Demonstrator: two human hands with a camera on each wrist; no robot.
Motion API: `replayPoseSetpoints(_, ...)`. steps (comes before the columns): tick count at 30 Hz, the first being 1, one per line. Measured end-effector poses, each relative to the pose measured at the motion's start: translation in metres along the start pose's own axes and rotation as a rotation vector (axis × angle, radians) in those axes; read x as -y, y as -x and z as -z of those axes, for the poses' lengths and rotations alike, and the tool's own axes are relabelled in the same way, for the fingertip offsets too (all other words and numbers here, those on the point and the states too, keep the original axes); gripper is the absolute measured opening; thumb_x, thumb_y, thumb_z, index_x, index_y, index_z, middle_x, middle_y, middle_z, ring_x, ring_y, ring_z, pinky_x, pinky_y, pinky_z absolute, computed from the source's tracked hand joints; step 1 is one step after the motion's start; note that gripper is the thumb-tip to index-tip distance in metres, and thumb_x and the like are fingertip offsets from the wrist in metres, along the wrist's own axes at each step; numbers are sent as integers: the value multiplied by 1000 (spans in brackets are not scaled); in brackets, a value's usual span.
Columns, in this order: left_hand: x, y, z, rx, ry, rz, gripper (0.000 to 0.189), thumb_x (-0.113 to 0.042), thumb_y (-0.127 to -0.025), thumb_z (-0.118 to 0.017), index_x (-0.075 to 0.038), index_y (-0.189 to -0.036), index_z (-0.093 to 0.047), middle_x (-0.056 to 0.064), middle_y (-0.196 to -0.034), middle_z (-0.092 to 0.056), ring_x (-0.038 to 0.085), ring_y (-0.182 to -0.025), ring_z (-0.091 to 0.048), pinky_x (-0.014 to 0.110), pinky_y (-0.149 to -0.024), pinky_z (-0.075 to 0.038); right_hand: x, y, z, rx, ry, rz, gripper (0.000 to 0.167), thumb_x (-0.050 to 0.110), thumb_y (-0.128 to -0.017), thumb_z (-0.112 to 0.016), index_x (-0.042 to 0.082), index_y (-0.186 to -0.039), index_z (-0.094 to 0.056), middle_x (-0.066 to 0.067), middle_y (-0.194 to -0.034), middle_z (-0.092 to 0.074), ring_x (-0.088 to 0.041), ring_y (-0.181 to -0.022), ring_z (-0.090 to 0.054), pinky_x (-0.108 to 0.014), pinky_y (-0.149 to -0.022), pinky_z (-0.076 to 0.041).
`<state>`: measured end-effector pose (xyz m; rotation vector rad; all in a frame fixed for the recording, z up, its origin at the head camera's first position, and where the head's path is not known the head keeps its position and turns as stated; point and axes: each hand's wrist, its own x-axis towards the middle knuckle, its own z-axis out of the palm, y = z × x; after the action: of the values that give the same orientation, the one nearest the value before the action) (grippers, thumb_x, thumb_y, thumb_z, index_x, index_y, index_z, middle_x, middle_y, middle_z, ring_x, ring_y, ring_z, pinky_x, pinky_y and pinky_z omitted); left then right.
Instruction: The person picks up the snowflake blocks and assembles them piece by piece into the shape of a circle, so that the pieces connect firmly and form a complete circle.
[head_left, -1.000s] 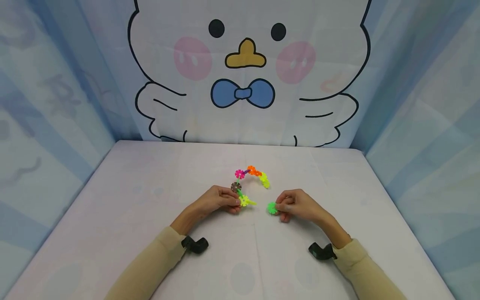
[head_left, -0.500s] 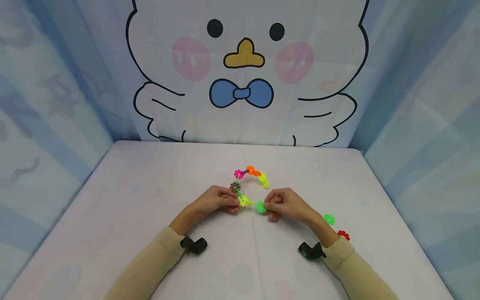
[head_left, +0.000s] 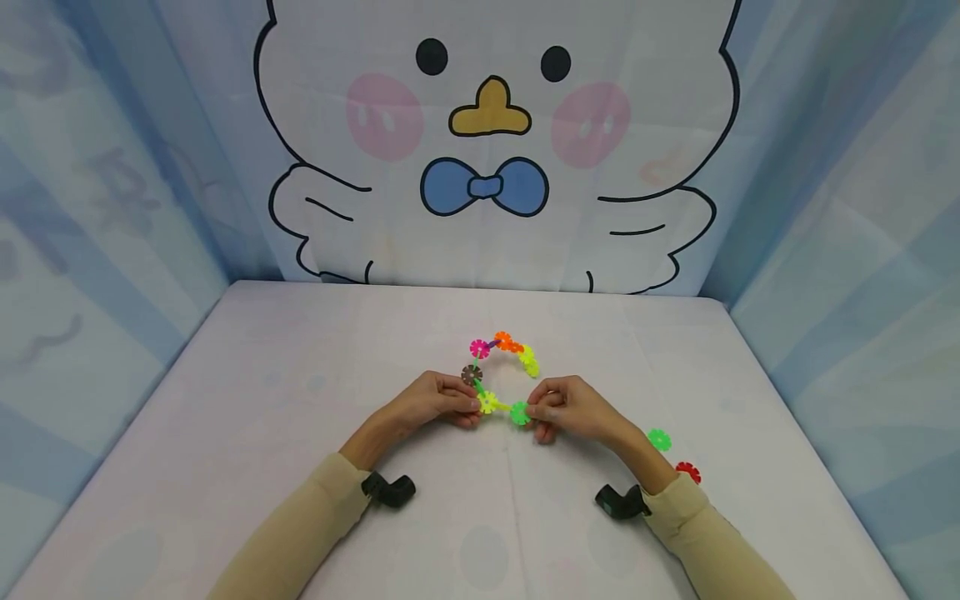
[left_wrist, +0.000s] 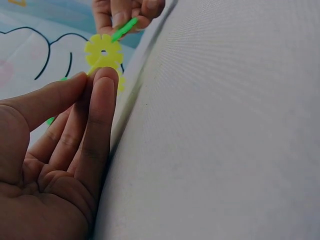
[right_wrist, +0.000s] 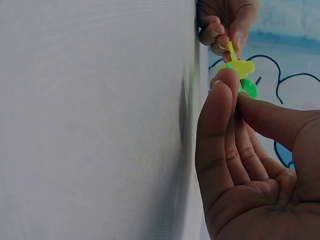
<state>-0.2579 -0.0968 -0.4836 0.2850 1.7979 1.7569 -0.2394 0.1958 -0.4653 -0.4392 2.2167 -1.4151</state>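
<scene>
A chain of notched, flower-shaped plastic discs curves in an open arc on the table, with a pink disc (head_left: 479, 349), an orange disc (head_left: 503, 340) and a brown disc (head_left: 472, 374) among them. My left hand (head_left: 438, 398) pinches the yellow disc (head_left: 488, 403) near the chain's front end. Between the thumb and fingers of my right hand (head_left: 573, 406) is a green disc (head_left: 519, 413). In the left wrist view its edge meets the yellow end disc (left_wrist: 104, 51); whether their notches interlock, I cannot tell. Fingertips partly hide both held discs.
Beside my right forearm lie a loose green disc (head_left: 659, 440) and a red disc (head_left: 687, 472), the red one partly covered by the sleeve. The white table (head_left: 360, 325) meets a printed cloth backdrop (head_left: 487, 250), with curtains at both sides.
My right hand has moved left, bringing the green disc up to the chain's front end. Loose green and red discs have come out from behind the right arm. My left hand stays in place.
</scene>
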Motion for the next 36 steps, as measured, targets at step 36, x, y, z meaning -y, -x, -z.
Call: replayPoseSetpoints(36, 1, -1, -2, -89, 32, 6, 25, -5, -98, -74, 7, -120, -71, 6, -89, -82, 12, -79, -79, 28, -78, -68, 7, -5, -9, 14, -117, -52, 22, 8, -102, -69, -11, -114, -66, -17, -89, -81, -16, -73, -79, -33, -74, -69)
